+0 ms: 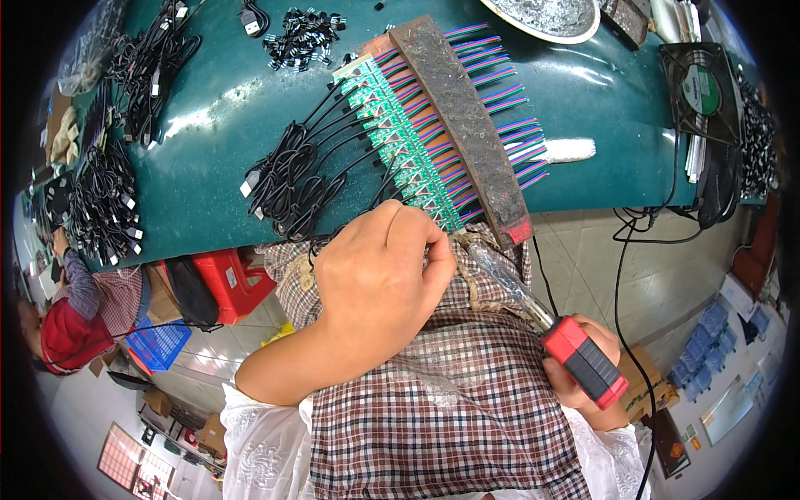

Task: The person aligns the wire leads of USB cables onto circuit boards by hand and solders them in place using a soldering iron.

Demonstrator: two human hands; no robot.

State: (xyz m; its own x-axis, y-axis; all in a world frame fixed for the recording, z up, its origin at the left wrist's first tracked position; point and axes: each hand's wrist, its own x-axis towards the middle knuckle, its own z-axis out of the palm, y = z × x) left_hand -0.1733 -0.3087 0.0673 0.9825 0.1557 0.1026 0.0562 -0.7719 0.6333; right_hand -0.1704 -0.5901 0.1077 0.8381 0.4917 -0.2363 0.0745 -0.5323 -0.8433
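Observation:
My left hand [375,271] is closed over the near end of a strip of green circuit boards [400,150]; whatever its fingertips grip is hidden beneath them. My right hand [575,367] wraps round the red and black handle of a soldering iron [583,358]. Its metal shaft slants up toward the near end of the strip, close to my left fingers. Black cables [292,179] run to the boards' left side and bunch on the table. Thin ribbon wires [521,137] in several colours leave on the right, under a dark, worn bar [462,125] lying across them.
The green table [217,175] ends just before my lap. Bundled USB cables [104,200] lie left, small black parts [304,37] at the back. A round metal bowl [550,17] and a fan [700,92] stand right. Another person [79,325] sits at far left.

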